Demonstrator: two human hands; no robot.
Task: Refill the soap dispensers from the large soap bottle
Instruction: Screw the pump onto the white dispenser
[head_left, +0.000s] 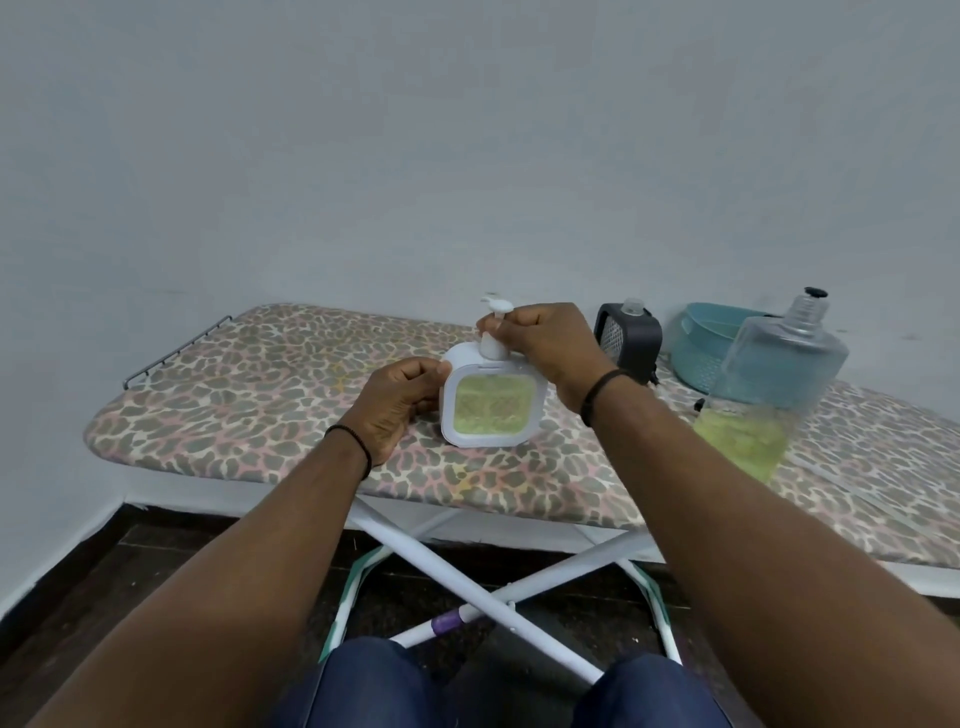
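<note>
The white soap dispenser stands upright on the ironing board, near the front edge, roughly midway between the two forearms. Its long axis is vertical; the clear window, showing yellow-green soap nearly to the top, faces the person. The pump head is at the top, its spout pointing left and away.

The left hand grips the dispenser's left side, fingers curled against the body. This grip appears intended to keep the body from rotating or sliding on the padded cover. The right hand is closed round the pump collar just below the head, a hold suited to twisting the pump. Whether the pump is being tightened or loosened cannot be told; the high fill level suggests tightening.

The large soap bottle stands to the right, well apart, upright, cap on, soap only in its lower portion. A dark dispenser and a teal basket sit behind.
</note>
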